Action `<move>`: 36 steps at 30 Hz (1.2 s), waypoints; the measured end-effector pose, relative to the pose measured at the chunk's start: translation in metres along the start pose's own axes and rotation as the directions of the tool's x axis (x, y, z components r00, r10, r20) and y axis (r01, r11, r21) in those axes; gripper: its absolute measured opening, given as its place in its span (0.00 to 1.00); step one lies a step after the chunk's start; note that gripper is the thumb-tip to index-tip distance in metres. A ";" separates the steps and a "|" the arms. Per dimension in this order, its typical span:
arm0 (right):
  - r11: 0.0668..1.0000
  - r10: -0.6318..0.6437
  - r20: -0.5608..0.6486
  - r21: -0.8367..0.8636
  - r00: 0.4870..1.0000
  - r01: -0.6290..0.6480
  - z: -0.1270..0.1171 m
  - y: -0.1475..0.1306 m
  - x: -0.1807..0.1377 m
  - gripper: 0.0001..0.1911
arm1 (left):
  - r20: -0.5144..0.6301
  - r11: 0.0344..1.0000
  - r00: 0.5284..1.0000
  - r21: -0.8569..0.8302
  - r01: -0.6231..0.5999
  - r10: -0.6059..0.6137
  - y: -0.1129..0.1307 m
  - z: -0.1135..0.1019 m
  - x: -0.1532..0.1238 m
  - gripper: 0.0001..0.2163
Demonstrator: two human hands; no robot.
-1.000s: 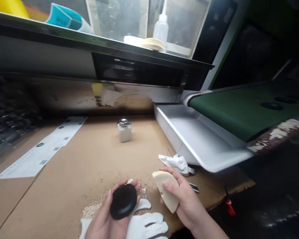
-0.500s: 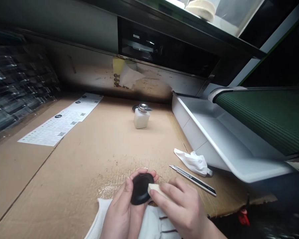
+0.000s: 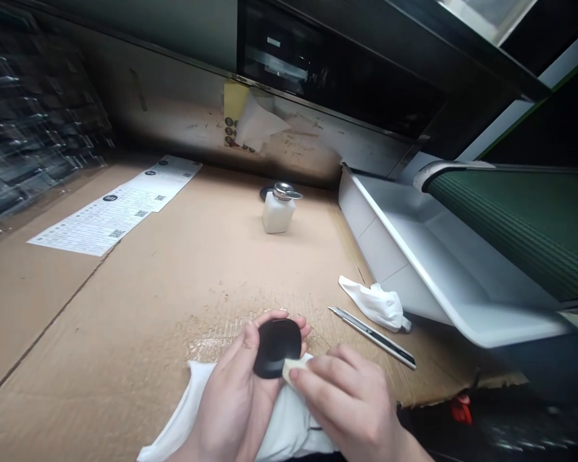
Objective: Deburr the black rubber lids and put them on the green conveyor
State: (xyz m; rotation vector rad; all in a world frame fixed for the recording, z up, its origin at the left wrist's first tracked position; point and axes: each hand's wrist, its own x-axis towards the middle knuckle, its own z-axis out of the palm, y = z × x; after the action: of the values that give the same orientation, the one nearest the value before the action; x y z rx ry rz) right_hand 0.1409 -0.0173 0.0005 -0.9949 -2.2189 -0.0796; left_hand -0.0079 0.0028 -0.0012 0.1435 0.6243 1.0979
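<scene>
Cupped in my left hand (image 3: pixel 236 391) is a smooth black rounded disc (image 3: pixel 278 346), its glossy face turned up and its edge gripped by thumb and fingers. My right hand (image 3: pixel 349 394) pinches a small cream-coloured block (image 3: pixel 293 371), perhaps sponge or eraser, against the disc's lower right edge. Beneath both hands lies a white cloth (image 3: pixel 289 423). A utility knife (image 3: pixel 373 337) rests to the right of my right hand, blade end pointing away. Beyond it is a crumpled white cloth piece (image 3: pixel 376 305).
A white pump bottle (image 3: pixel 278 215) with a metal top stands at the back, a dark round piece (image 3: pixel 266 193) behind it. Printed label sheets (image 3: pixel 101 218) lie left, near stacked clear plastic trays (image 3: pixel 33 122). Right are a white tray (image 3: pixel 404 244) and a green conveyor belt (image 3: pixel 520 224).
The cream block has slid down along the disc's right edge, and the disc has turned slightly in my left hand. The camera view has shifted a little.
</scene>
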 end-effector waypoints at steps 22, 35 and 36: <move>0.995 0.103 0.007 -0.012 0.995 -0.103 -0.010 0.030 0.024 0.12 | -0.060 0.996 0.998 0.093 -0.003 0.008 0.002 0.009 -0.004 0.14; 0.998 -0.066 0.048 -0.001 0.997 0.066 -0.022 0.019 0.033 0.11 | 0.009 0.997 1.000 0.082 0.007 -0.008 0.002 0.008 -0.002 0.15; 0.994 -0.099 0.044 -0.040 0.994 0.101 -0.019 0.017 0.037 0.12 | -0.009 0.995 1.000 0.095 0.001 0.000 0.001 0.008 -0.002 0.15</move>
State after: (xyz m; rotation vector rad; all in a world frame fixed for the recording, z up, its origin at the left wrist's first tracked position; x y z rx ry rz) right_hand 0.1460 0.0124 0.0337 -0.9150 -2.3139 -0.1526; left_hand -0.0052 0.0032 0.0069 0.2206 0.6853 1.0693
